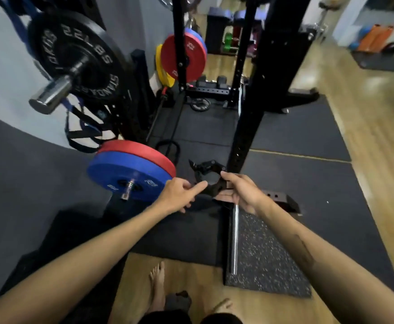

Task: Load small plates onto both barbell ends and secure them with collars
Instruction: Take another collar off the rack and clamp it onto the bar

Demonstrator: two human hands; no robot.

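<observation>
Two hands, left hand (179, 195) and right hand (242, 195), apparently gripping black collars (208, 175)

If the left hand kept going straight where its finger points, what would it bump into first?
Probably the black collar. The left hand points its finger up and to the right, its tip already at the collar that the right hand also holds. Past that stands the black rack post, though depth is hard to judge.

collar (211, 181) half hidden by fingers (228, 177)

Two bare hands, left hand (179, 195) and right hand (242, 195), hold black plastic barbell collars (211, 181) beside stacked red and blue rubber plates (130, 169).
</observation>
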